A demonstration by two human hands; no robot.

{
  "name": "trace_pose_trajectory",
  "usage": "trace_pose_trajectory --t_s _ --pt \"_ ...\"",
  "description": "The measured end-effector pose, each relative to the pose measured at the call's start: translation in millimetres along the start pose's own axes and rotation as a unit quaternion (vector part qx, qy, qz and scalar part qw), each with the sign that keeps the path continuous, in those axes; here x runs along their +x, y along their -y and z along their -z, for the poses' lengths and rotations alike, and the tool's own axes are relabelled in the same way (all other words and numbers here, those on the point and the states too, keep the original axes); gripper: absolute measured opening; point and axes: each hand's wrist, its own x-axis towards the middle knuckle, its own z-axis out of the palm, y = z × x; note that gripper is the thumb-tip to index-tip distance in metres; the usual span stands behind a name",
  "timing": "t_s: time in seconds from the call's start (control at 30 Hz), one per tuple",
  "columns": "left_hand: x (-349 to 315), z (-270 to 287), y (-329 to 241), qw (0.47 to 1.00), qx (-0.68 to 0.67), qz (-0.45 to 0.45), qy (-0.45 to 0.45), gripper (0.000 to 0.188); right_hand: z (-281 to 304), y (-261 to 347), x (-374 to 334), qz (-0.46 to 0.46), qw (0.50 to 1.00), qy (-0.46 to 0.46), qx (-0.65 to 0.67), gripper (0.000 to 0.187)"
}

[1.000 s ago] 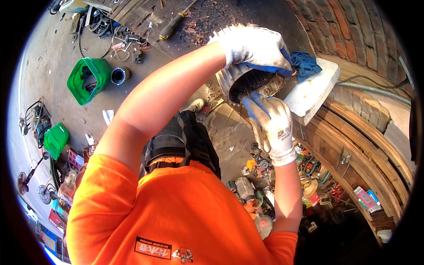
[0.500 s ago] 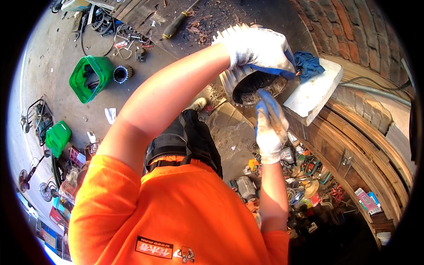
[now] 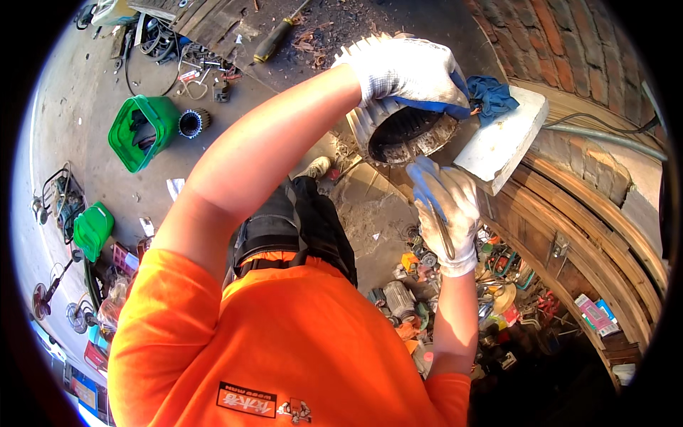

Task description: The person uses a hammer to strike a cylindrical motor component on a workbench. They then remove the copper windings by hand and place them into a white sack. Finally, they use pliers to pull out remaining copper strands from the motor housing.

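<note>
A finned grey motor housing point(image 3: 361, 127) lies tilted on the bench, its round opening facing me. Inside the opening, the dark wall and lower rim look dirty. My left hand point(image 3: 420, 75), in a white glove with blue palm coating, is closed over the housing's top edge. My right hand point(image 3: 452, 206), gloved alike, is just below the opening, its fingertips near the lower rim. It is closed around a thin metal tool point(image 3: 442, 231) whose slim end sticks out by the wrist; the tool's other end is hidden.
A white block point(image 3: 501, 135) with a blue cloth point(image 3: 491, 98) on it stands right of the housing, beside a brick wall point(image 3: 562, 43). A screwdriver point(image 3: 274, 41) lies farther back. Left on the floor are a green bucket point(image 3: 165, 122) and a finned cylindrical part point(image 3: 192, 122); parts clutter the lower right.
My right hand has drawn slightly down and right from the opening and turned, so the thin tool now shows. My left hand stays on the housing.
</note>
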Motion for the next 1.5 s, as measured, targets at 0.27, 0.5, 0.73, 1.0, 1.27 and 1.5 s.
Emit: trace_pose_trajectory --t_s 0.27,0.5,0.73,1.0,1.27,1.5 --pt "0.1 1.3 -1.7 1.000 -0.012 0.020 0.018 0.046 -0.7 -7.3 17.5 0.083 0.992 0.063 -0.074 0.037" --pt "5.8 0.0 8.9 1.000 -0.024 0.000 0.016 0.040 -2.7 -5.0 24.8 0.071 0.987 0.079 -0.120 0.043" --pt "4.5 -5.8 13.7 0.999 -0.033 -0.017 0.023 0.039 -30.4 -19.1 15.7 0.009 0.993 0.029 -0.112 0.040" --pt "-0.5 3.6 8.1 0.999 -0.035 -0.023 -0.001 0.037 -52.0 -5.1 -10.4 -0.280 0.889 -0.174 0.318 0.029" --pt "17.0 -2.7 29.2 0.997 -0.023 -0.055 0.040 0.030 -16.9 7.3 -21.1 -0.187 0.956 -0.187 0.125 0.035" --pt "24.8 -8.4 41.0 0.990 0.028 -0.129 0.042 0.032 -4.9 2.0 8.4 -0.001 0.999 -0.051 0.010 0.027"
